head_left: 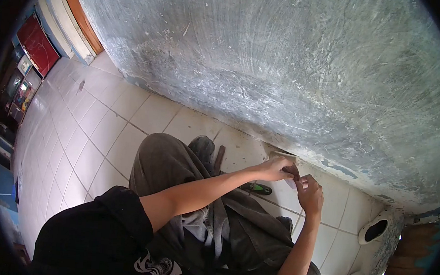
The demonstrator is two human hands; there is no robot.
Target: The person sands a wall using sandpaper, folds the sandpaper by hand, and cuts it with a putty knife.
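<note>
Two hands, yours, both near wall: left hand, right hand, fingertips pinching one small pale piece near wall foot. Left forearm crosses above your leg; right forearm points toward wall. One green tool, one stick, two shoes, one nearer wall.

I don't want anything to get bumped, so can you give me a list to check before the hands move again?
1. Left hand and right hand close together, fingers pinching a small thin piece: ok.
2. What that piece is: cannot tell; fingers cover much of it.
3. Green-handled tool out of the hands, below the left forearm in the picture: ok.
4. Wall evenly coated: not ok; it looks patchy, with flaking near the bottom.
5. White shoe apart from the hands: ok.
</note>
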